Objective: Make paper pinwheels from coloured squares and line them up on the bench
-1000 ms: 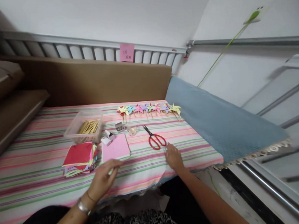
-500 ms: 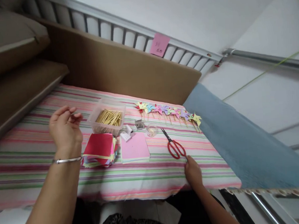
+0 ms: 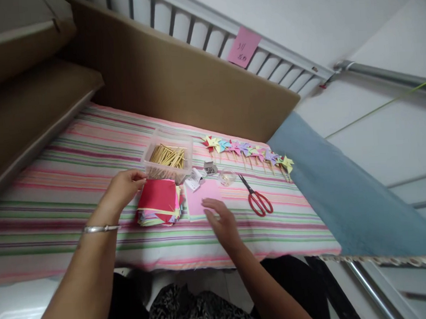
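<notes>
My left hand (image 3: 127, 184), with a silver bangle on its wrist, has its fingers bent together at the upper left corner of a stack of coloured paper squares (image 3: 158, 196) topped by a red sheet. Whatever those fingertips may hold is too small to make out. Over a pale pink pile of paper squares (image 3: 201, 198) hovers my right hand (image 3: 222, 221), fingers stretched out and apart, nothing in them. Behind the red stack stands a clear plastic box of thin wooden sticks (image 3: 169, 157). Red-handled scissors (image 3: 259, 202) lie to the right of my right hand.
Small white boxes (image 3: 194, 180), an opened box of small metal pieces (image 3: 209, 168) and a clear round dish (image 3: 227, 178) sit mid-table. Several paper pinwheels (image 3: 246, 150) line the back right of the striped cloth (image 3: 74, 197). Brown cardboard (image 3: 179, 84) borders the rear.
My left hand has come down and right to the red stack's corner. My right hand has left the table's front right, near the scissors, and moved left over the pink paper.
</notes>
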Available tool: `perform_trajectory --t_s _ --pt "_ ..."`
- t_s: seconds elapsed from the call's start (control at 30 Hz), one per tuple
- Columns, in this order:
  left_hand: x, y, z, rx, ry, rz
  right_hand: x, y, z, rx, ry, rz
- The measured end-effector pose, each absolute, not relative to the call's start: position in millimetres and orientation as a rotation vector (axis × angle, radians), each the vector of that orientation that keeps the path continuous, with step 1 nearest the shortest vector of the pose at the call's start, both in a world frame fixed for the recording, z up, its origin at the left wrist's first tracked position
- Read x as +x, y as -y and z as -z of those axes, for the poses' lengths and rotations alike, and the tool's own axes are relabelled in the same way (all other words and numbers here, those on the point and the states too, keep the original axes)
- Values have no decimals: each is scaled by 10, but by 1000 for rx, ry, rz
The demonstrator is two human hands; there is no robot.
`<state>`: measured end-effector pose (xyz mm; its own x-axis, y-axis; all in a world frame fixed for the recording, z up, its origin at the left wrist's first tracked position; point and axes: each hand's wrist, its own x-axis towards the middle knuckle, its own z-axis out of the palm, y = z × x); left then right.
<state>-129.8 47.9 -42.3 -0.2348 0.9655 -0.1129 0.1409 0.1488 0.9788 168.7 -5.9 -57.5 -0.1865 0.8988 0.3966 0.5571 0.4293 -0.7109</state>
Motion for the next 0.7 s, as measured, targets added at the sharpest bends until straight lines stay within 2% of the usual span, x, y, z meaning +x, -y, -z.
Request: perform_trajectory --t_s 0.1,0.3,0.7 --pt "-1281 -487 519 1210 -1563 -1160 1160 -75 462 -1191 1929 -672" --pt "-1239 -481 507 1417 -1695 -1012 823 -412 678 -1523 1528 -1203" --pt "-1166 -469 559 1486 -1682 -833 763 -713 794 -1609 1375 -1232"
